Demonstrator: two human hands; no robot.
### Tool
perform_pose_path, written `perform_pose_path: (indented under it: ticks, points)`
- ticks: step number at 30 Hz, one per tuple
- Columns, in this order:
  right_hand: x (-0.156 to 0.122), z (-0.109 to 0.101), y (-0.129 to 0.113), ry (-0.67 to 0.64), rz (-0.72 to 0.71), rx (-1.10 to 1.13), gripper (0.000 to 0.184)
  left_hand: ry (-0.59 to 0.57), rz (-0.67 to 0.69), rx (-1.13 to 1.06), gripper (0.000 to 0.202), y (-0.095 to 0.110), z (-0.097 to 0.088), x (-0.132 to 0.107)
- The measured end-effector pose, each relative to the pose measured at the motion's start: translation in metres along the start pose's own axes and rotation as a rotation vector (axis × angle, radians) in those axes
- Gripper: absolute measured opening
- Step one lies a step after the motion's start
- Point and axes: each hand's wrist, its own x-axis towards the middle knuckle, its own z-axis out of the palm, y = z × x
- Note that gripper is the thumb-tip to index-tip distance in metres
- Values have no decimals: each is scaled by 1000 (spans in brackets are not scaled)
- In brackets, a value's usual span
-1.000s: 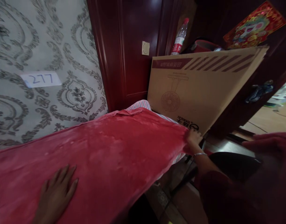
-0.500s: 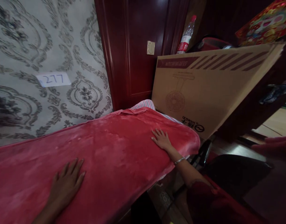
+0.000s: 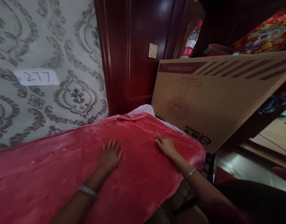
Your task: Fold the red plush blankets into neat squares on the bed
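A plush red blanket (image 3: pixel 133 174) is spread over a long surface, with a small ruck along its far edge. On the middle of the blanket my left hand (image 3: pixel 110 155) lies palm down, fingers spread, a wide bracelet on its wrist. My right hand (image 3: pixel 167 145) is farther to the right, close to the blanket's right end. Its fingers are curled down against the cloth, and how much fabric is in them is hidden. A thin silver bracelet circles that wrist. Striped fabric (image 3: pixel 145 109) shows from under the blanket at the far corner.
A big cardboard box (image 3: pixel 203 102) stands right behind the blanket's far right end. A red-capped bottle (image 3: pixel 190 42) rises behind it. Patterned wallpaper with a "277" paper (image 3: pixel 36 77) borders the left, beside a dark red wooden panel (image 3: pixel 138 74). A black chair (image 3: pixel 257 199) is at lower right.
My left hand has moved right and farther away across the blanket, still flat. My right hand has gone from spread fingers to curled ones in about the same place. The view has shifted slightly.
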Motion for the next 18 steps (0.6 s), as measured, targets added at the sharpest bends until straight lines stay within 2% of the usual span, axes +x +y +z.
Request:
perform_pose_path:
  ticks: [4,7,12,15,18]
  points:
    - [65,-27,18,135,198,-19,46,-3,11,19,55,3,11,-3]
    - [117,-34,26,140,319,-19,48,-29,6,25,55,1,13,-3]
    - [182,-21,31,61,424,-3,40,-30,-3,-12,55,0,20,0]
    - [205,-9,33,21,439,13,35,-27,-8,-36,54,0,25,-1]
    - [221,-1,39,57,439,9,29,-52,-19,-47,55,0,25,-2]
